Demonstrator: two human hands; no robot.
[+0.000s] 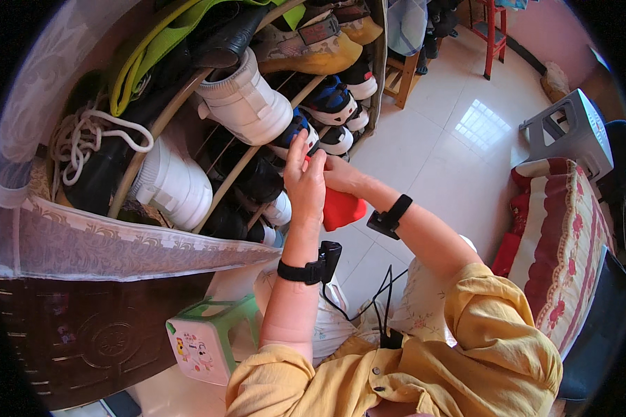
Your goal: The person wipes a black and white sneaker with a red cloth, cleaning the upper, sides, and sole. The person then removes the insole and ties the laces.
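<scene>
My left hand (pixel 304 182) is raised at the front of a shoe rack, its fingers pointing up and bent around a bit of red material. Close against it is my right hand (pixel 346 176), its fingers curled and partly hidden behind the left. A red cloth (pixel 343 210) hangs below the two hands, and I cannot make out its full shape. Just beyond my left fingertips stands a blue, white and black shoe (pixel 300 132) on the rack. Higher up and to the left is a white sneaker (pixel 247 101).
The wooden-barred rack (pixel 240 182) carries several shoes, including another white sneaker (pixel 174 182). A lace curtain (pixel 139 243) edges it. Below stands a green and pink stool (pixel 202 340). A grey stool (pixel 570 135) and a patterned cover (pixel 560 243) are at right, over tiled floor (pixel 424 149).
</scene>
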